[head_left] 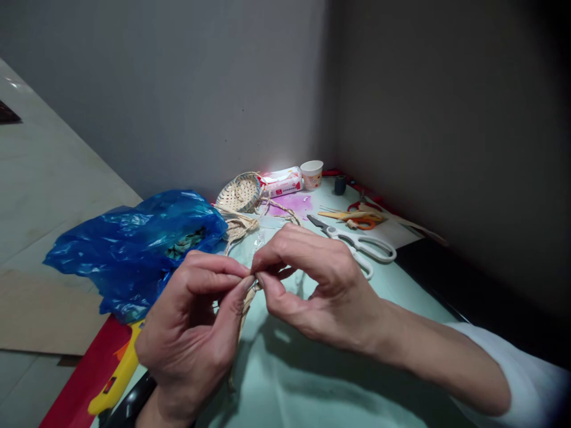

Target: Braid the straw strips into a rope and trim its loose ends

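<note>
Thumb and forefinger of my left hand (196, 327) are closed on a thin braided straw strand (247, 302), which hangs down behind that hand over the table. Close against it, my right hand (312, 285) pinches at the top end of the same strand, fingertips almost touching the left ones. Exactly what lies between the right fingertips is too small to make out. Just beyond the right hand lie white-handled scissors (357, 241), blades pointing away to the left.
A blue plastic bag (134, 238) bulges at the left, above a yellow-handled tool (118, 374). Along the wall stand a small woven basket (239, 193), a white-and-red packet (283, 181), a paper cup (311, 175) and a dark spool (339, 185). Orange-handled scissors (366, 223) lie at the right.
</note>
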Demonstrator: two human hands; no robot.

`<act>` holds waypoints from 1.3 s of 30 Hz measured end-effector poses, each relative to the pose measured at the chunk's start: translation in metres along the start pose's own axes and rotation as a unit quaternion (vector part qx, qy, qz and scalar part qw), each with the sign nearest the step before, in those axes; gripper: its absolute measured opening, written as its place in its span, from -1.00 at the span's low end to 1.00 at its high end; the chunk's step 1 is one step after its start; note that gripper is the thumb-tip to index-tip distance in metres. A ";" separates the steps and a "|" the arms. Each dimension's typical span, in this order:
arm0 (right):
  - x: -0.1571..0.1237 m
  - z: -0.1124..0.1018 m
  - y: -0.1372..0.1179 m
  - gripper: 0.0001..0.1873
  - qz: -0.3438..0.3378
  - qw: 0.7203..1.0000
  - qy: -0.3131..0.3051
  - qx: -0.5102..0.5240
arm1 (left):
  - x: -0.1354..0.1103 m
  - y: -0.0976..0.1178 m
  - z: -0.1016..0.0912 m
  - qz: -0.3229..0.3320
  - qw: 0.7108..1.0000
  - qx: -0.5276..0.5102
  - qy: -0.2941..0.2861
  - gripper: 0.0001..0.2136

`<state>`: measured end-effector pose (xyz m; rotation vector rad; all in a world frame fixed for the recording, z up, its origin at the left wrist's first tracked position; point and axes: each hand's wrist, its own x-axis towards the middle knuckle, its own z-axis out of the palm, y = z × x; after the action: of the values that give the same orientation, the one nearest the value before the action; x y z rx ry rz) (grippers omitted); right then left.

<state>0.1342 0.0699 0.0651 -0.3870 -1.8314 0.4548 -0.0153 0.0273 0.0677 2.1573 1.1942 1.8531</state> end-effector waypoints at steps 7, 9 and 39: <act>-0.004 0.003 0.001 -0.91 0.053 0.998 0.011 0.031 | 0.000 0.001 0.001 -0.006 1.000 -0.011 0.002 -0.75; -0.004 0.002 0.001 -0.91 0.061 0.998 0.006 0.029 | 0.000 0.001 0.001 -0.009 1.000 -0.010 0.001 -0.75; 0.003 -0.010 -0.004 -0.82 -0.077 0.987 0.019 -0.142 | 0.007 0.001 -0.006 -0.123 0.989 -0.042 0.065 -0.83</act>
<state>0.1428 0.0687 0.0721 -0.4394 -1.8764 0.0773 -0.0198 0.0284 0.0758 1.7796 1.3126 1.9216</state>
